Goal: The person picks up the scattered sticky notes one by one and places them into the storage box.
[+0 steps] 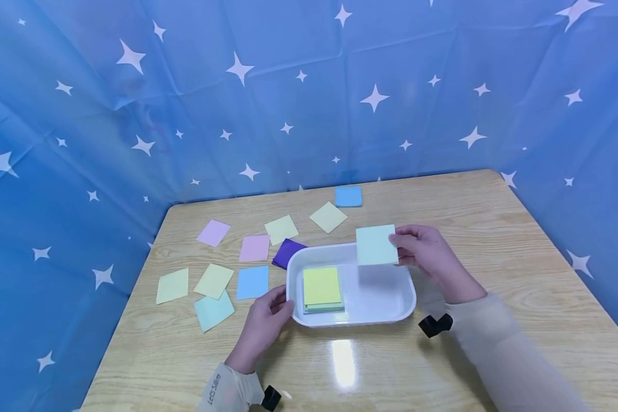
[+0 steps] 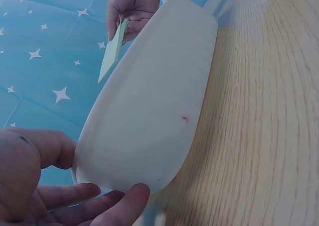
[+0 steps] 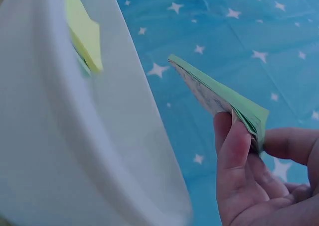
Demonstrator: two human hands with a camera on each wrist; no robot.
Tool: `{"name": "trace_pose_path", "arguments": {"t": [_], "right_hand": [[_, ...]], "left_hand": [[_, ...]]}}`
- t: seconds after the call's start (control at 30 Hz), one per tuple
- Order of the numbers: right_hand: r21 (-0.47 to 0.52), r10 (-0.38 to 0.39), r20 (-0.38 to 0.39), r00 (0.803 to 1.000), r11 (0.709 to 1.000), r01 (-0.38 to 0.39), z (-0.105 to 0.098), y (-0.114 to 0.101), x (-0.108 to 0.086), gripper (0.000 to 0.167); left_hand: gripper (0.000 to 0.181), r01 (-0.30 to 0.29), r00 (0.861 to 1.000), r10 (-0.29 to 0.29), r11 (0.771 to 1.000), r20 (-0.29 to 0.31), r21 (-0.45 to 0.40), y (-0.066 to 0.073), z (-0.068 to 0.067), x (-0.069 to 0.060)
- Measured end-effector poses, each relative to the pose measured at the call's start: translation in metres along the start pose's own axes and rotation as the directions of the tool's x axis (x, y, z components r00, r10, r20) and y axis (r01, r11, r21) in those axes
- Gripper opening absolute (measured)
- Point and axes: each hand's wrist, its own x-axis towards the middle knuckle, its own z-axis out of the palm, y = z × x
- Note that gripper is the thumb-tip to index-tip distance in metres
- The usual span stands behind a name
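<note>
My right hand [image 1: 432, 256] pinches a pale green sticky note pad [image 1: 376, 245] by its right edge, thumb on top, over the far right part of a white plastic tray [image 1: 381, 294]. In the right wrist view the pad [image 3: 224, 94] appears edge-on, with several layers. My left hand [image 1: 265, 323] grips the tray's left end, with the thumb at the rim and the fingers against the outer wall [image 2: 144, 111]. Inside the tray's left half lies a stack of sticky notes [image 1: 321, 286], yellow-green on top and greener ones beneath.
Left of and behind the tray lie loose sticky notes: yellow [image 1: 328, 217], pink [image 1: 254, 248], lilac [image 1: 213, 233], blue [image 1: 253, 282] and light teal [image 1: 214, 311]. A dark purple one [image 1: 288, 253] touches or nears the tray's back-left corner. Another blue pad [image 1: 348, 196] sits near the table's far edge.
</note>
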Motion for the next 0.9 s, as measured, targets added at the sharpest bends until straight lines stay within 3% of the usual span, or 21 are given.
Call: {"name": "trace_pose_path", "arguments": {"t": [0.37, 0.9], "right_hand": [[0.029, 0.015, 0.087, 0.996, 0.999, -0.017, 0.045, 0.007, -0.003, 0.034], [0.000, 0.011, 0.198, 0.980, 1.000, -0.011, 0.100, 0.017, 0.001, 0.025]], "left_hand": [[0.046, -0.016, 1.000, 0.016, 1.000, 0.000, -0.014, -0.002, 0.000, 0.002], [0.047, 0.010, 1.000, -0.010, 1.000, 0.002, -0.022, -0.002, 0.000, 0.001]]}}
